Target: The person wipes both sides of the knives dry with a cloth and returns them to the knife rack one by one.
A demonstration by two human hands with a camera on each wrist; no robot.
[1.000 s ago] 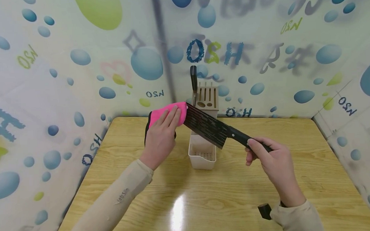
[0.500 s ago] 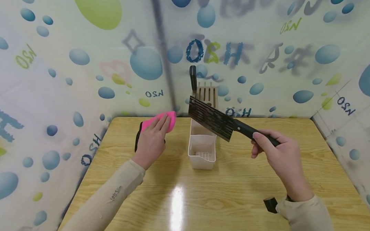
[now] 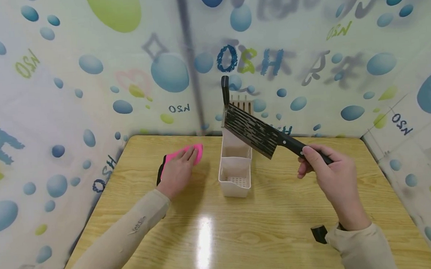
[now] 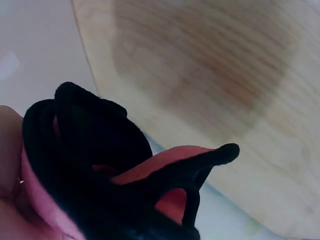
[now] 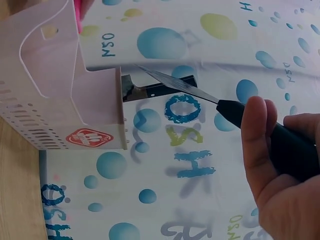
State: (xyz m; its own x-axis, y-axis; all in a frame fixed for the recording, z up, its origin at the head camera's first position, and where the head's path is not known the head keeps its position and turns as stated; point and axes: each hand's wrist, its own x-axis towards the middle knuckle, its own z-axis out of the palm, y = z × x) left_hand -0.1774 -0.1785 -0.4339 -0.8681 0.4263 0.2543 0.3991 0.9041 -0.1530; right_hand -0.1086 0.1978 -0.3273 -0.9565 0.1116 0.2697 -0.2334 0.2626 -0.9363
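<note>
My right hand [image 3: 334,181] grips the black handle of a cleaver [image 3: 253,129], its dark streaked blade slanting up and left. In the head view the blade overlaps the slotted top of a pale knife holder [image 3: 235,186]. The right wrist view shows the cleaver [image 5: 185,89] nearly edge-on, thumb along its handle. My left hand [image 3: 177,172] holds a pink cloth [image 3: 199,152] with black edging, left of the holder. Folded and bunched, the cloth [image 4: 100,170] fills the lower part of the left wrist view; most of that hand is out of frame there.
Another knife [image 3: 225,90] stands in the holder with its black handle up. The holder has open, perforated front compartments. Under everything is a wooden table [image 3: 270,228], bordered by patterned walls [image 3: 299,66] at the back and sides.
The cloth has come off the cleaver's tip. My left hand has moved left and down with it, while my right hand has carried the cleaver to the right.
</note>
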